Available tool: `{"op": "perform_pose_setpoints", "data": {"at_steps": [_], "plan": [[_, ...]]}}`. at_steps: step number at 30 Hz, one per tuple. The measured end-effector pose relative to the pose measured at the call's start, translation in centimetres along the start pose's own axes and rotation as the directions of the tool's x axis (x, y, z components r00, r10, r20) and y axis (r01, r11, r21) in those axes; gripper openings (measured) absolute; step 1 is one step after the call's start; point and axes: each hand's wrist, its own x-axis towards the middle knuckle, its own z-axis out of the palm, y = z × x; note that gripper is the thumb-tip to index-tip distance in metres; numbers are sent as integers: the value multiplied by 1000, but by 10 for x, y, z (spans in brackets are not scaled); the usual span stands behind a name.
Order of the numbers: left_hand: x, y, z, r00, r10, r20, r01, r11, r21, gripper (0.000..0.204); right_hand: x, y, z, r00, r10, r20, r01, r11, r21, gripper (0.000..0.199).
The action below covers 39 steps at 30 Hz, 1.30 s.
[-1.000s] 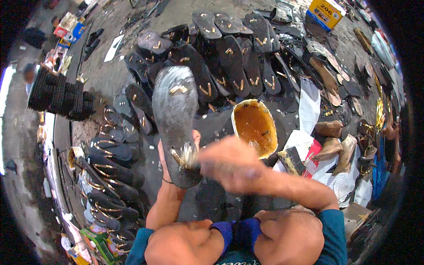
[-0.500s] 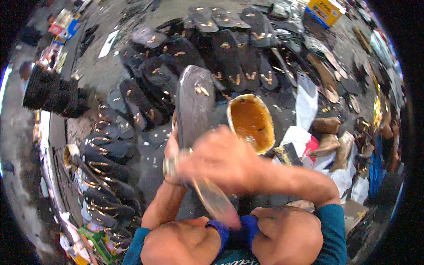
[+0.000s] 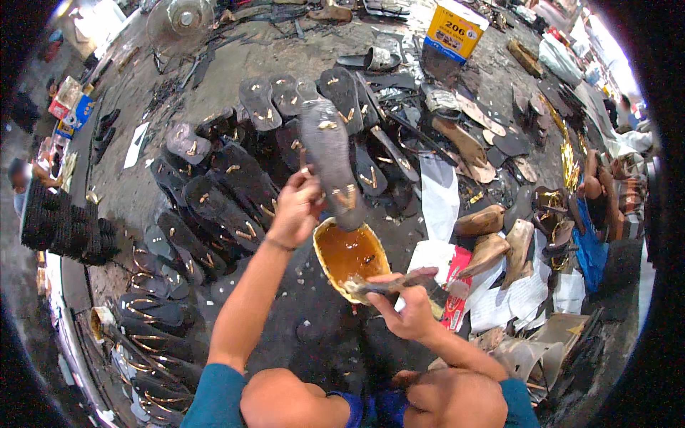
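Observation:
My left hand [image 3: 298, 207] reaches forward and grips the side edge of a black sandal [image 3: 325, 135]. Its sole faces up, with gold strap ends showing through. Nearer me, my right hand [image 3: 412, 314] closes around a dark, flat, elongated tool [image 3: 387, 287] with a pale, smeared tip; its exact kind is unclear. That tip overlaps the lower right rim of a tub of amber glue [image 3: 342, 258]. The sandal's near end hangs above the tub's far rim.
Several upturned sandals [image 3: 221, 189] lie beyond the tub, and more sandals [image 3: 153, 310] line the left. Wooden shoe lasts [image 3: 487, 253] and white paper [image 3: 437, 192] are on the right. A yellow and blue box [image 3: 457, 32] stands at the back.
My left hand has moved forward, carrying the sandal away from me. My right hand has left the sandal and gone right and down, bringing its tool to the tub. The view has shifted.

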Motion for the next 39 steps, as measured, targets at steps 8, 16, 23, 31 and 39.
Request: {"op": "perform_pose_setpoints", "data": {"at_steps": [8, 16, 23, 31, 39], "plan": [[83, -73, 0, 976, -10, -215, 31, 995, 94, 21, -23, 31, -28, 962, 142, -235, -179, 973, -145, 20], [-114, -27, -60, 934, 314, -170, -261, 926, 272, 32, 27, 41, 5, 987, -5, -162, -75, 872, -484, 22], [-191, 51, -261, 307, 945, -115, 225, 46, 973, 41, 42, 27, 34, 967, -104, -231, 8, 924, -383, 21], [-222, 121, -376, 269, 797, -541, 443, 396, 804, 53, 7, 12, 12, 968, 246, 44, -158, 736, -658, 31], [-344, -22, -156, 910, 306, -280, 297, -8, 955, 66, -4, -3, -3, 716, 679, 164, -195, 420, -887, 26]]}}
